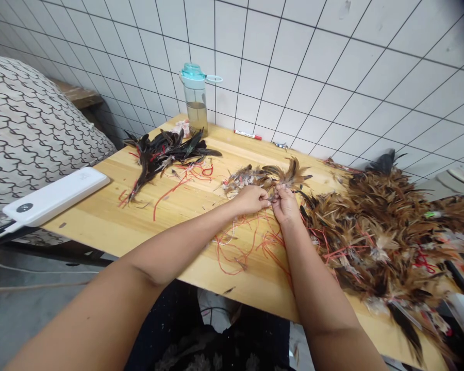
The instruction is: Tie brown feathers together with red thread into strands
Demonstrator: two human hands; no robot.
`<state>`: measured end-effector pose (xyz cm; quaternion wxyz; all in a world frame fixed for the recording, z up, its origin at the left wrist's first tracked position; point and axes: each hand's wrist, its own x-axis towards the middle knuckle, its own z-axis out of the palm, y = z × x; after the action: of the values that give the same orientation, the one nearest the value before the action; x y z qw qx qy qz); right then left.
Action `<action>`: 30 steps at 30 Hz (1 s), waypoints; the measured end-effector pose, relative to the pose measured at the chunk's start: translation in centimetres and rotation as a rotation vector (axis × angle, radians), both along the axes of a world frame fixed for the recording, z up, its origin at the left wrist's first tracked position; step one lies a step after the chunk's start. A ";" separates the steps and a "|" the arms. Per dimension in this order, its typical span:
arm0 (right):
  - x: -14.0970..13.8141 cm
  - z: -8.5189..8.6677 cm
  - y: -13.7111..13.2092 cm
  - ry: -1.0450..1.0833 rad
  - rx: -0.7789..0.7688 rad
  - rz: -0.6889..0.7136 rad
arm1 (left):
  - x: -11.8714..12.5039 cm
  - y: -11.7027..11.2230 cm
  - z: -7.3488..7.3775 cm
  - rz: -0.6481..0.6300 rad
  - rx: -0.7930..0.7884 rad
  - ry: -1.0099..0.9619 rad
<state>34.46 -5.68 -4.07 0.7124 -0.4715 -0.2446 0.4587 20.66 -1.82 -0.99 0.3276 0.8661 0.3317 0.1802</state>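
Note:
My right hand [285, 206] is closed around a small bunch of brown feathers [291, 174], whose tips fan out above its fingers. Close beside it, my left hand [252, 200] is closed in a pinch near the lower end of that bunch. A small dark piece shows between the two hands, too small to name. Just behind them lies a pile of loose brown and grey feathers [244, 178]. Tangled red string [232, 265] is spread on the wooden table [201, 263] below my wrists.
Brown feather bundles [386, 221] are heaped at the right. Black feathers [162, 149] with red string lie at the left, near a water bottle [195, 103]. A white power bank [58, 196] with a cable rests on the left edge. A marker [247, 135] lies by the tiled wall [286, 67].

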 end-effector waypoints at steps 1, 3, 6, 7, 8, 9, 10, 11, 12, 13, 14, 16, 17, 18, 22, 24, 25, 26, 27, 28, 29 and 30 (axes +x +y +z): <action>0.1 0.0 0.0 0.011 0.004 -0.009 | -0.2 0.4 -0.1 0.017 -0.016 -0.032; 0.2 0.0 0.1 0.039 0.001 -0.032 | -0.7 1.3 -0.1 0.100 -0.095 -0.128; 0.2 -0.2 0.2 0.023 -0.004 -0.067 | -1.3 2.3 0.0 0.232 -0.290 -0.336; 0.1 -0.3 0.2 -0.011 -0.006 -0.079 | -1.3 2.4 0.1 0.253 -0.368 -0.405; 0.0 -0.4 0.3 -0.062 -0.013 -0.090 | -1.3 2.4 0.1 0.259 -0.440 -0.459; -0.2 -0.6 0.3 -0.128 -0.026 -0.096 | -1.2 2.3 0.2 0.259 -0.501 -0.495; -0.3 -0.8 0.3 -0.206 -0.043 -0.094 | -1.0 2.1 0.3 0.260 -0.547 -0.512; -0.5 -1.1 0.2 -0.293 -0.060 -0.085 | -0.8 1.9 0.3 0.263 -0.578 -0.515; -0.6 -1.3 0.2 -0.385 -0.072 -0.077 | -0.7 1.7 0.4 0.265 -0.595 -0.508; -0.6 -1.5 0.2 -0.477 -0.081 -0.072 | -0.5 1.5 0.4 0.271 -0.605 -0.496; -0.6 -1.7 0.2 -0.567 -0.087 -0.071 | -0.4 1.4 0.5 0.281 -0.613 -0.483; -0.6 -1.9 0.2 -0.731 -0.093 -0.091 | -0.4 1.2 0.6 0.303 -0.623 -0.465; -0.6 -1.9 0.3 -0.802 -0.093 -0.103 | -0.4 1.2 0.6 0.313 -0.628 -0.460; -0.6 -1.9 0.3 -0.864 -0.088 -0.109 | -0.4 1.3 0.6 0.315 -0.631 -0.457; -0.6 -1.5 0.2 -1.017 -0.043 -0.113 | -0.5 1.7 0.2 0.269 -0.599 -0.454; -0.7 -1.3 0.2 -1.059 -0.035 -0.111 | -0.6 2.0 -0.2 0.259 -0.512 -0.441; -0.8 -1.2 0.1 -1.076 -0.037 -0.113 | -0.6 2.2 -0.4 0.260 -0.455 -0.429; -0.8 -1.2 0.1 -1.091 -0.043 -0.115 | -0.6 2.4 -0.7 0.262 -0.398 -0.411; -0.8 -1.2 0.0 -1.105 -0.051 -0.118 | -0.6 2.5 -1.0 0.260 -0.354 -0.387; -0.9 -1.1 0.0 -1.118 -0.061 -0.121 | -0.6 2.7 -1.2 0.252 -0.328 -0.363; -0.9 -1.1 -0.1 -1.132 -0.071 -0.120 | -0.6 2.8 -1.5 0.243 -0.312 -0.345; -0.9 -1.0 -0.1 -1.147 -0.078 -0.115 | -0.5 2.9 -1.7 0.234 -0.300 -0.336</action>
<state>33.55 -5.83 -5.12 0.4716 -0.6833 -0.5485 0.0988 20.13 1.12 -2.69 0.4798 0.7215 0.3937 0.3070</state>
